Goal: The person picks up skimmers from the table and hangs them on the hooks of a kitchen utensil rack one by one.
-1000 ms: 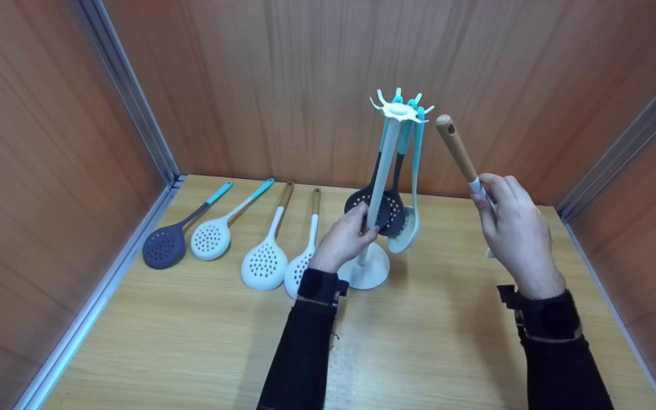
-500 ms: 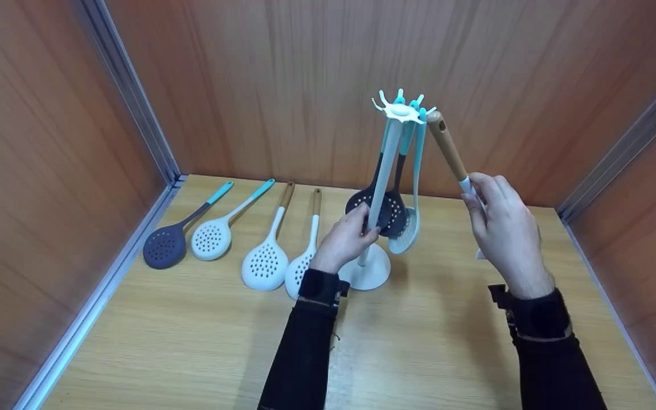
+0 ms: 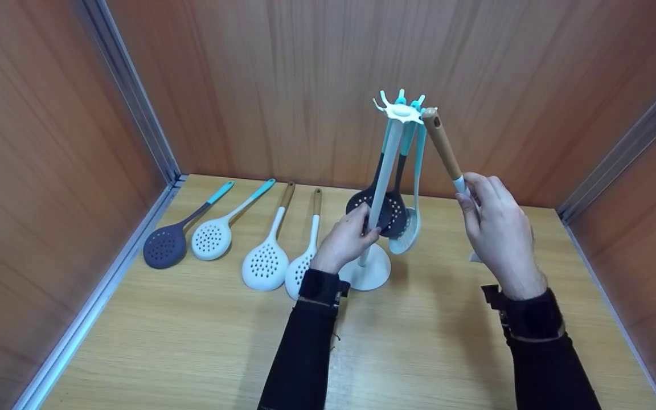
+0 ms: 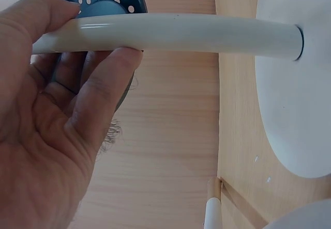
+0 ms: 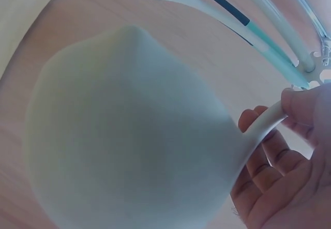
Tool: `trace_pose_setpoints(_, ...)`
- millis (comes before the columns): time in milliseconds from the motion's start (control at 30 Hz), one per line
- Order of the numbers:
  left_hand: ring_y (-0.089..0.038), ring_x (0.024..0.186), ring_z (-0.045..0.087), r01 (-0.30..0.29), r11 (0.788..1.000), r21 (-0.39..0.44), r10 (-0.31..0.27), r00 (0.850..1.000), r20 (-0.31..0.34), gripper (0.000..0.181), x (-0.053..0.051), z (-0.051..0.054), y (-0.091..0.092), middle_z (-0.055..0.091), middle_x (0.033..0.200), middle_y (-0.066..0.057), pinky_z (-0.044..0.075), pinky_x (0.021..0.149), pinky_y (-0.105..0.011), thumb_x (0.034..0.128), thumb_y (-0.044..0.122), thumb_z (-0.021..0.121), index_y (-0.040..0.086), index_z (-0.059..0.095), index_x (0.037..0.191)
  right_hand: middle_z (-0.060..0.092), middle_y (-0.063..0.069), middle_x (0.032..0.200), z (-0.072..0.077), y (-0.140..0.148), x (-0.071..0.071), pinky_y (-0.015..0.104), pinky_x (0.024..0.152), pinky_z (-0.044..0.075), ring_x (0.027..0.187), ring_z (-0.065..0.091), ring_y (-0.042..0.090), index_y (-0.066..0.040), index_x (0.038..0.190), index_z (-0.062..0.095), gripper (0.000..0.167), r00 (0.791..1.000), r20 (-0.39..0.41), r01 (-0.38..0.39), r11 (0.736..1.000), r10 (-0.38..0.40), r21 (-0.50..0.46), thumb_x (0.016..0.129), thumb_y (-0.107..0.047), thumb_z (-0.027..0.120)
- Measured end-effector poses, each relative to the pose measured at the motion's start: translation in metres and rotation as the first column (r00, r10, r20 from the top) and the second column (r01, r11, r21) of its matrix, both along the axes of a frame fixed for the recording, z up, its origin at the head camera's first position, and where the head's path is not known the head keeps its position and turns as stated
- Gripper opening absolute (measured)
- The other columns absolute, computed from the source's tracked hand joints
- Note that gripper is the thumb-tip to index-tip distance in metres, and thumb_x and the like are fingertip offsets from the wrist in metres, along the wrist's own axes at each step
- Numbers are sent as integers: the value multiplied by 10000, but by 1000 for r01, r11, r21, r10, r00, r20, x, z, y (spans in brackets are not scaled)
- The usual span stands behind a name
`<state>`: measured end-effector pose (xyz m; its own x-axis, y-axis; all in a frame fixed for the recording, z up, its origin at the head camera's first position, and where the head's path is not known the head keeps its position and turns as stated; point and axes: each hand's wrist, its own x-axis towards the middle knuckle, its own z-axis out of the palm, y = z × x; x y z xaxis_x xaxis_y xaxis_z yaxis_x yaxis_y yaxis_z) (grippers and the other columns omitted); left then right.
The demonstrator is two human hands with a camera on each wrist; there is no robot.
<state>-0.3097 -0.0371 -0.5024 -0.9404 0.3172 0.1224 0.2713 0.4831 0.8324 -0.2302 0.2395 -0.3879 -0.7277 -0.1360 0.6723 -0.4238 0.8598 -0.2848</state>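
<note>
My left hand [image 3: 344, 238] grips the post of a white utensil stand [image 3: 386, 171], thumb and fingers round it. My right hand [image 3: 499, 233] pinches the white neck of a ladle with a wooden handle [image 3: 445, 145]. Its smooth bowl [image 5: 129, 120], with a pouring lip, fills much of the right wrist view; my right hand mostly hides it in the head view. The handle's end overlaps a hook at the right of the stand's crown [image 3: 402, 111]; I cannot tell whether it is on it. Two dark skimmers [image 3: 397, 216] and a pale turquoise-handled utensil [image 3: 409, 233] hang behind the post.
Left of the stand lie a dark skimmer [image 3: 164, 247], a white one [image 3: 211, 239] with a turquoise handle, and two white slotted turners [image 3: 265, 265] with wooden handles. Wooden panels [image 3: 282, 68] enclose the table [image 3: 203, 341] at the back and both sides.
My right hand has moved left with the ladle, bringing its handle end from beside the stand's crown to a hook there. My left hand stays on the post; the stand has barely shifted.
</note>
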Motion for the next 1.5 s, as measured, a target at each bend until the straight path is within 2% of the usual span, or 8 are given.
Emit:
trace_pose_setpoints(333,-182,1049,696,7,1000,10,-8,1000,5,169,-1,-1,0,675,1182,-17,644,916,-391,1180,196,713,181,630,1327,727,164,1135,-3,-8,0,487,721,555,927,686,328,-36,1481,692,334,1000,19,-2,1000,2,-9,1226,-246,643)
trace_pose_setpoints(567,-176,1022,685,10,1000,-18,-11,999,-51,187,0,-1,0,675,1178,-28,617,882,-376,1174,200,724,146,630,1326,736,159,1119,-6,-12,0,467,709,561,987,750,334,-34,1468,698,327,1000,17,-9,1000,10,-19,1225,-247,648)
trace_pose_setpoints(800,-181,1045,702,9,1000,-5,-10,1000,-26,186,1,0,0,683,1190,-28,645,914,-402,1176,196,720,161,629,1334,748,149,1148,-8,-16,1,454,722,584,1018,786,337,-37,1490,691,335,999,45,-8,1000,9,-23,1230,-240,639)
trace_pose_setpoints(1100,-187,1055,708,8,1000,9,-8,1000,6,187,0,0,-1,682,1196,-34,642,910,-392,1179,193,717,171,626,1341,754,150,1167,-8,-23,2,538,784,655,1050,795,348,-41,1508,685,353,996,87,-10,999,14,-49,1238,-259,620)
trace_pose_setpoints(1300,-190,1058,709,5,1000,10,-6,1000,29,177,0,1,-1,679,1194,-32,643,907,-386,1186,209,710,184,618,1335,763,160,1185,-11,-25,1,559,801,685,1064,804,353,-30,1514,682,363,996,89,-15,999,19,-47,1238,-257,618)
trace_pose_setpoints(1500,-172,1001,665,5,1000,-8,-5,999,-40,161,1,-1,0,651,1155,-17,588,844,-341,1172,196,717,149,625,1296,767,147,1168,-15,-27,-1,470,780,638,1044,799,319,-26,1489,689,336,997,60,-36,998,39,-53,1229,-234,638)
